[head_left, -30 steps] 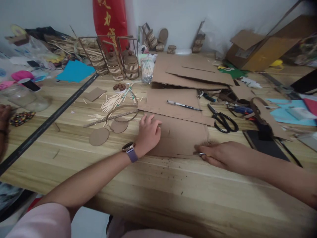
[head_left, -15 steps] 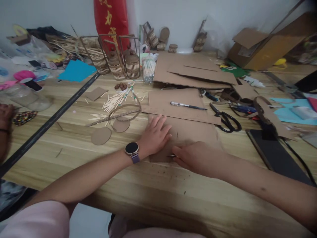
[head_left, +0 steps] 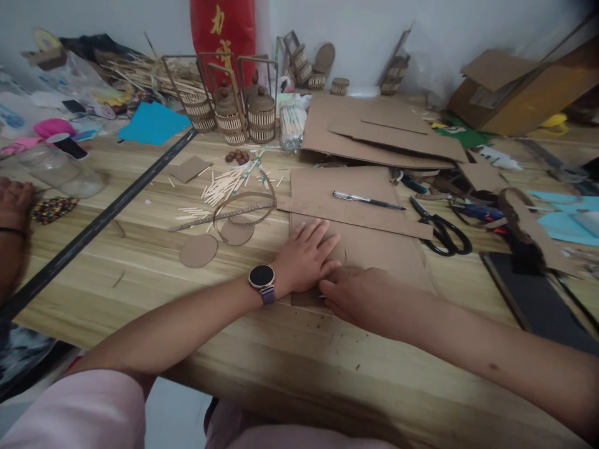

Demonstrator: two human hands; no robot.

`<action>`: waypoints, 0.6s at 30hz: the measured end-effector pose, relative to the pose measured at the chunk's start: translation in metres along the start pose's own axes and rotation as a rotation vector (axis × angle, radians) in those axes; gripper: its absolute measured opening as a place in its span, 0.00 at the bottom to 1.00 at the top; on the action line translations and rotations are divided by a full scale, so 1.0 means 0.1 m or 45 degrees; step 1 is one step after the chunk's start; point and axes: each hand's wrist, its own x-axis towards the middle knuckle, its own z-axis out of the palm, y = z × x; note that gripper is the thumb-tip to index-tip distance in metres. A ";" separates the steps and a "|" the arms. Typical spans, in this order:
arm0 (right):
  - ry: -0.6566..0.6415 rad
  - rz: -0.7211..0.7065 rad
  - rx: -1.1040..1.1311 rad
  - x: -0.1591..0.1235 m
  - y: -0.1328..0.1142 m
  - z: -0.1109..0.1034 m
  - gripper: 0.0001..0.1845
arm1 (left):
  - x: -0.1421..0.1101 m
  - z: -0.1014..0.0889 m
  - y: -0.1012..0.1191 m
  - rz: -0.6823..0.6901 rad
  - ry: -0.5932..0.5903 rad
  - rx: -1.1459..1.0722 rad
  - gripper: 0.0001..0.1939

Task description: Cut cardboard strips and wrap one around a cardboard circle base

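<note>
My left hand (head_left: 306,257) lies flat with spread fingers on a brown cardboard sheet (head_left: 386,249) near the table's front. Close by its thumb, my right hand (head_left: 358,293) is closed low over the same sheet. A small glint of something thin shows at its fingertips; the rest is hidden, so I cannot tell what it is. Beyond both hands, a black-tipped pen (head_left: 369,200) rests on a cardboard strip (head_left: 318,204) that crosses the sheet. Black-handled scissors (head_left: 442,229) lie to the right. Left of my hands are two cardboard discs, one of them this round piece (head_left: 199,251).
Loose matchsticks (head_left: 222,187) and a bowl of brown beads (head_left: 238,157) lie further back. Small stick baskets (head_left: 230,121) stand behind them, beside stacked cardboard (head_left: 384,128). A dark board (head_left: 528,299) lies right. Another person's hand (head_left: 15,199) is at far left.
The view has shifted, moving the scene rightward in the picture. My right hand has slid a little left across the cardboard, closer to my left hand, which stays pressed flat.
</note>
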 end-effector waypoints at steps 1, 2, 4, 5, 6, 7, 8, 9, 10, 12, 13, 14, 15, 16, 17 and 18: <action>-0.004 -0.004 -0.004 0.00 0.00 -0.01 0.08 | 0.00 0.00 0.00 0.000 0.003 0.000 0.30; -0.003 -0.006 -0.006 0.00 0.00 -0.01 0.08 | 0.00 0.01 0.00 0.000 0.005 0.001 0.30; 0.005 -0.009 -0.010 0.00 0.00 0.01 0.09 | 0.00 0.01 0.00 -0.003 0.005 0.009 0.30; 0.014 -0.003 -0.020 0.00 0.00 0.03 0.09 | 0.00 0.01 0.00 -0.005 0.004 0.016 0.30; 0.026 0.005 -0.032 0.00 0.00 0.05 0.09 | 0.00 0.01 0.00 -0.007 0.002 0.023 0.30; 0.037 0.014 -0.045 0.00 0.00 0.08 0.09 | 0.00 0.01 0.00 -0.008 0.001 0.028 0.30; 0.045 0.021 -0.055 0.00 0.00 0.10 0.09 | 0.00 0.01 0.00 -0.007 0.000 0.030 0.30; 0.051 0.027 -0.063 0.01 -0.01 0.11 0.09 | 0.00 0.01 0.00 -0.007 -0.001 0.030 0.31; 0.056 0.032 -0.069 0.01 -0.01 0.12 0.10 | 0.00 0.01 0.00 -0.006 -0.003 0.029 0.31; 0.046 0.020 -0.081 0.01 -0.03 0.10 0.11 | 0.00 0.02 0.00 -0.006 -0.007 0.025 0.31; 0.035 0.020 -0.089 0.01 -0.05 0.09 0.12 | 0.00 0.02 0.00 -0.006 -0.007 0.024 0.31; 0.024 0.026 -0.093 0.02 -0.06 0.06 0.13 | 0.00 0.02 0.00 -0.006 -0.006 0.023 0.31; 0.013 0.035 -0.088 0.03 -0.08 0.03 0.14 | 0.00 0.03 0.00 -0.005 -0.004 0.021 0.31; 0.002 0.045 -0.069 0.03 -0.10 0.01 0.14 | 0.00 0.03 0.00 -0.003 -0.003 0.019 0.31; 0.001 0.058 -0.034 0.04 -0.12 -0.02 0.14 | 0.00 0.03 0.00 -0.002 -0.002 0.016 0.31; 0.001 0.066 0.008 0.05 -0.14 -0.05 0.13 | 0.00 0.03 0.00 -0.001 -0.004 0.012 0.31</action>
